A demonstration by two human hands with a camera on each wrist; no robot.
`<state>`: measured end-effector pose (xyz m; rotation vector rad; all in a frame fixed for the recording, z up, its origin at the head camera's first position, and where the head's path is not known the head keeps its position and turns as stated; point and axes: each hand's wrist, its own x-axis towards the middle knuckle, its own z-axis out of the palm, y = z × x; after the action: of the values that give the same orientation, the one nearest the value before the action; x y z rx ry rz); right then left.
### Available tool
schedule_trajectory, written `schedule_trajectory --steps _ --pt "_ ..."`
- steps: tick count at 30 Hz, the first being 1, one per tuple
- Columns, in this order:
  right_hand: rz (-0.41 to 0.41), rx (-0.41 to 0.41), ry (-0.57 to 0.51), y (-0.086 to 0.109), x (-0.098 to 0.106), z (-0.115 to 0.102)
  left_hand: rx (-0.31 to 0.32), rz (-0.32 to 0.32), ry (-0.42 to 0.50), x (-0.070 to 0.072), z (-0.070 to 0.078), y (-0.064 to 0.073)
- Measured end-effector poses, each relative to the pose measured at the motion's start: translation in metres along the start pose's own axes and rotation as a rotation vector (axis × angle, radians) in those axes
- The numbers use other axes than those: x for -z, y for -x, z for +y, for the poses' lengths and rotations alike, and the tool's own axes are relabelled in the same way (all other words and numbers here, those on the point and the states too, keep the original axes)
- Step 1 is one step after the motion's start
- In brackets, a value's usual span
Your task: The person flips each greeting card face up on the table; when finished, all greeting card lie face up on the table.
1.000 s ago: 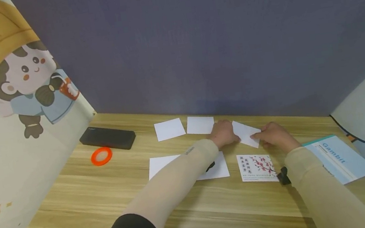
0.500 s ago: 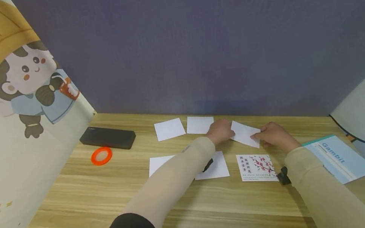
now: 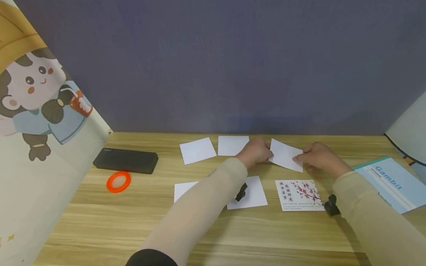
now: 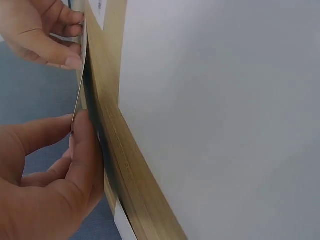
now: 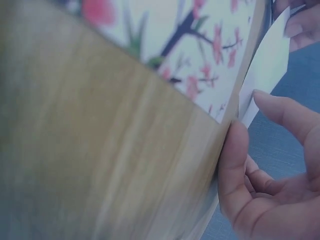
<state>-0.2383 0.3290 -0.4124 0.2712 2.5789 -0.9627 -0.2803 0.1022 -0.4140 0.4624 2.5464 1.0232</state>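
A blank white card (image 3: pixel 285 155) is held between both hands near the back of the wooden table, tilted with its left end higher in the head view. My left hand (image 3: pixel 254 152) pinches its left edge between thumb and fingers. At the lower right corner, the thumb and fingers of my right hand (image 3: pixel 322 159) pinch it too. The left wrist view shows the card nearly edge-on, slightly bowed, between the left hand (image 4: pixel 55 175) and the right hand (image 4: pixel 45 35). A postcard with pink blossoms and dark characters (image 3: pixel 299 195) lies just in front.
Two white cards (image 3: pixel 198 151) lie in a row left of my left hand. A larger white sheet (image 3: pixel 254 192) sits partly under my left forearm. Further left are a black case (image 3: pixel 126 160) and an orange ring (image 3: pixel 118 182); a blue Gambit pad (image 3: pixel 399 185) lies right. A dark partition (image 3: pixel 227 51) stands behind.
My left hand has drawn back slightly to the left, its thumb now at the card's edge rather than over its face. The right hand keeps its grip and place.
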Motion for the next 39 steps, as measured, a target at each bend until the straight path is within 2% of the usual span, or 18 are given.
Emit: schedule_trajectory --steps 9,21,32,39 --pt "0.022 0.017 -0.004 0.003 0.002 0.002 0.033 0.041 0.220 -0.002 0.001 0.007" --pt "0.018 0.021 -0.054 0.004 -0.001 -0.001 0.025 0.024 0.378 0.001 0.002 0.014" --pt "0.019 0.033 -0.109 0.005 -0.001 -0.006 0.003 0.029 0.340 0.006 0.003 0.021" --pt "0.059 0.077 -0.160 0.010 -0.001 -0.012 -0.057 0.039 0.292 0.012 0.005 0.026"
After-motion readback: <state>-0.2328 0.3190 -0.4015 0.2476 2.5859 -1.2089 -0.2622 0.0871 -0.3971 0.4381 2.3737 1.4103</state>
